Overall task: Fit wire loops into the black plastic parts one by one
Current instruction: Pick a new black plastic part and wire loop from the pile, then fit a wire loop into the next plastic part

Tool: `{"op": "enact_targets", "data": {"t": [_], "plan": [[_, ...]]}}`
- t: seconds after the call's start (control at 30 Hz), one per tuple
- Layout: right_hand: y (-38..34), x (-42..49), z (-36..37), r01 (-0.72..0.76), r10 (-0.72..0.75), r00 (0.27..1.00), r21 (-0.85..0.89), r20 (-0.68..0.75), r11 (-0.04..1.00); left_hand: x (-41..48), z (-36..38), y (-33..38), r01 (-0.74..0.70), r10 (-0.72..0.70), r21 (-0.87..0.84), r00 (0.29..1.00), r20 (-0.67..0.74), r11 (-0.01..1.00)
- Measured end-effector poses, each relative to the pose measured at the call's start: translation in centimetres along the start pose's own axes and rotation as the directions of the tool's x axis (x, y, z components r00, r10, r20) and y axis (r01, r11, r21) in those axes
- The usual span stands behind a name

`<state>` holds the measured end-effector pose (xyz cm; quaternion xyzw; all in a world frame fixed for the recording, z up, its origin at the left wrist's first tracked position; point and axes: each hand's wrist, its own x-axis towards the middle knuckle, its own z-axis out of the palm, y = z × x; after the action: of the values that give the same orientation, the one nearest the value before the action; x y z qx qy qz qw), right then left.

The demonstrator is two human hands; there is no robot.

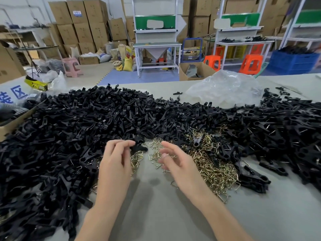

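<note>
The left hand (118, 159), grip loosely open, is hovering nearest a black plastic part (139, 148) at its 1 o'clock. The right hand (175, 162), grip relaxed and empty, is hanging over the wire loops (208, 164).

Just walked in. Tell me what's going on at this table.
A person works at a table heaped with black plastic parts, with brass-coloured wire loops piled in the middle. The left hand reaches to a black part at the heap's edge; whether it grips it is unclear. The right hand hovers over the wire loops, fingers loosely curled, holding nothing visible.
</note>
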<state>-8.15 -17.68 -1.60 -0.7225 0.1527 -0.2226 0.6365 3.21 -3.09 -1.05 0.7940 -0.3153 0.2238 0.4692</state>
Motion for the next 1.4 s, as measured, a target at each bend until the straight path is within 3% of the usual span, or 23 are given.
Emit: {"op": "enact_targets", "data": {"t": [0.13,0.27,0.53,0.67,0.97,1.2,1.4], "plan": [[-0.6,0.1,1.0,0.005,-0.020,0.995,0.146,0.102,0.989,-1.3,1.7,2.1,-0.138,0.147,-0.078,0.981,0.126,0.987],[-0.3,0.2,0.8,-0.006,-0.021,0.993,0.230,0.114,0.973,-1.6,2.1,2.7,-0.141,0.159,-0.111,0.972,0.171,0.984],[0.6,0.4,1.7,0.011,-0.012,0.999,0.036,0.036,0.999,-1.2,2.2,1.5,-0.112,0.131,-0.096,0.968,0.215,0.989],[0.8,0.0,1.6,0.025,-0.025,1.000,-0.013,-0.001,1.000,-1.1,2.1,1.1,-0.087,0.104,-0.101,0.978,0.181,0.991],[-0.3,0.3,-1.0,-0.011,0.039,0.992,0.223,-0.118,0.975,0.3,0.4,-0.7,0.075,-0.073,0.139,0.997,-0.015,0.988],[-0.6,0.3,-0.8,-0.043,0.087,0.991,0.376,-0.100,0.926,-1.2,1.0,3.2,0.169,-0.155,-0.271,0.985,0.074,0.948],[-0.7,0.2,-0.5,-0.093,0.095,0.995,0.420,0.017,0.903,-1.9,1.8,4.2,0.289,-0.187,-0.391,0.942,0.279,0.874]]}}
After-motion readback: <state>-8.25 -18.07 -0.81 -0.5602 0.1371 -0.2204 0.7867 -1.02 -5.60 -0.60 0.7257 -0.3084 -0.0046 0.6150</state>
